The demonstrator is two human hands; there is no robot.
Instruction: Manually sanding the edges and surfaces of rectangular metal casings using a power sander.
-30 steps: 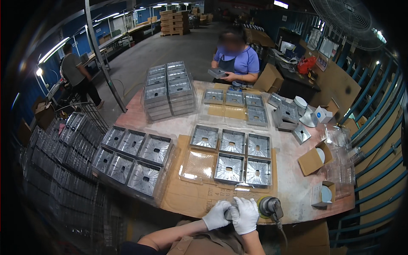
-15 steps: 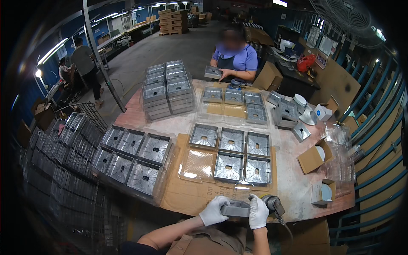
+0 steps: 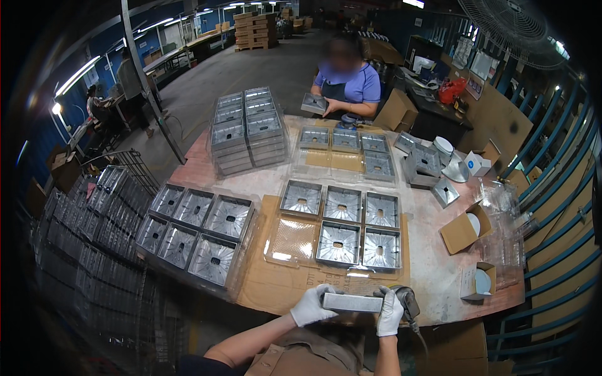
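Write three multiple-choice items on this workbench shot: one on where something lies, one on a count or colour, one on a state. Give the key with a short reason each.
1. Where is the grey metal piece that the gloved hands grip?
A. At the near table edge, in front of the person
B. On the tall stack at the far left
C. In the small cardboard box at the right

2. How many square metal parts sit in the clear tray just beyond the hands?
A. Two
B. Five
C. Nine

3. How do the left hand and right hand stand?
A. Both flat on the table
B. Each closed on one end of the piece
C. Both empty and raised

Key: 1 A, the piece is held low over the near edge. 2 B, three fill the far row and two the near row, with one pocket empty. 3 B, white gloves clasp both ends.
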